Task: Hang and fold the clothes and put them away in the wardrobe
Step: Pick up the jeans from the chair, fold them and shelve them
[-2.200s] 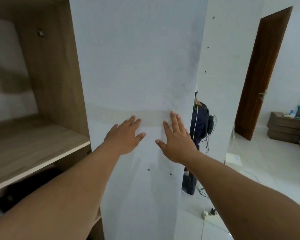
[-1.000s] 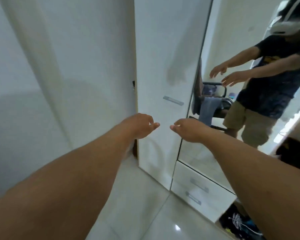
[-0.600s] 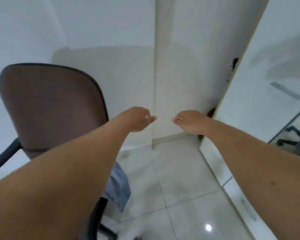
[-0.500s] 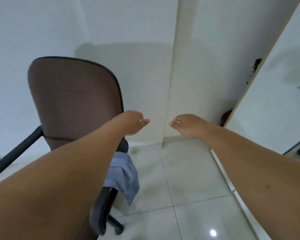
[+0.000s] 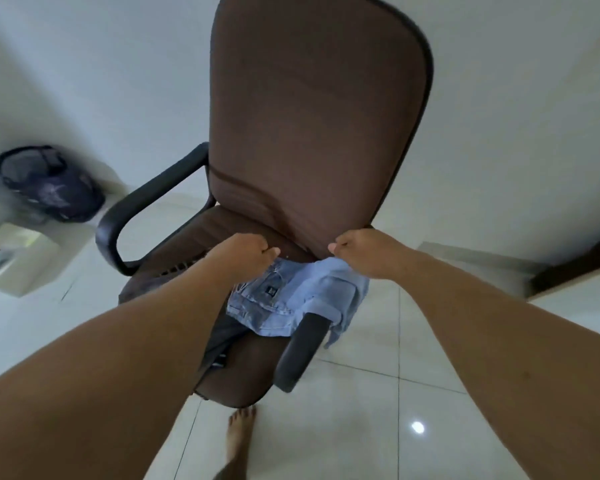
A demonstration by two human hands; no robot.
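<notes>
The denim (image 5: 291,299) lies at the centre of the frame, bunched on the seat of the chair (image 5: 312,133) and draped over its right armrest (image 5: 300,351), one corner hanging toward the floor. We judge it was left there as a heap waiting its turn, which is why it sits crumpled and not flat. A dark label shows on it; whether it is shorts or jeans we cannot tell.

Our left hand (image 5: 243,254) is over the upper left edge of the cloth, its fingers (image 5: 269,251) curled down with the thumb against them; it seems to touch or pinch the fabric, but we cannot say for sure. Our right hand (image 5: 364,251) is at the upper right edge, fingers likewise curled under, hiding whether cloth is between them. Both hands coming to the top edge suggests we mean to lift the garment by two corners so that it falls open for folding.

The armrest under the cloth is the one thing in the way: the draped part could catch on it, so a lift straight up looks safest. The other armrest (image 5: 146,206) stands clear at the left. At far left a dark bag (image 5: 49,185) rests on a pale box (image 5: 21,261). A bare foot (image 5: 239,434) stands on the floor tiles (image 5: 361,427) just below the seat.
</notes>
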